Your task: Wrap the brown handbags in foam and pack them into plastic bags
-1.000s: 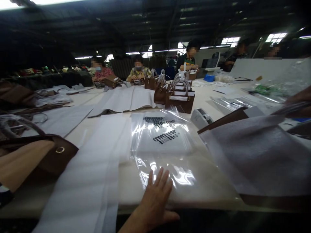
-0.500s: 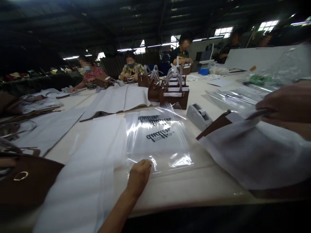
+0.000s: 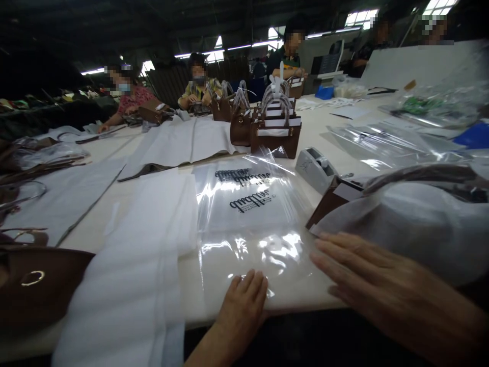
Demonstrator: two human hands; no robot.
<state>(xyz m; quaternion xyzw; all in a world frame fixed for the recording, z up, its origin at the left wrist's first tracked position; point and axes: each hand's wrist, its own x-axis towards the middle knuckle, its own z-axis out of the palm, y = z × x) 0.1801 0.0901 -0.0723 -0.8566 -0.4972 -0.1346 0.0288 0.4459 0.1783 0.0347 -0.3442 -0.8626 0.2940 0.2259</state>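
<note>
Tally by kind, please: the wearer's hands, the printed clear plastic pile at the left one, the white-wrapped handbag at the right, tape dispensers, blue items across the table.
Hands: 2 (left hand, right hand)
Printed plastic pile: 1, sheets uncountable
White-wrapped handbag: 1
Tape dispenser: 1
Blue items: 2 (far one, right-edge one)
Total: 7

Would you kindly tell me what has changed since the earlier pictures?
The right hand has let go of the handle of the covered handbag and come leftward and nearer, toward the clear plastic. The left hand, curled half a second ago, now lies flatter on the plastic. The tape dispenser and standing handbags stayed.
</note>
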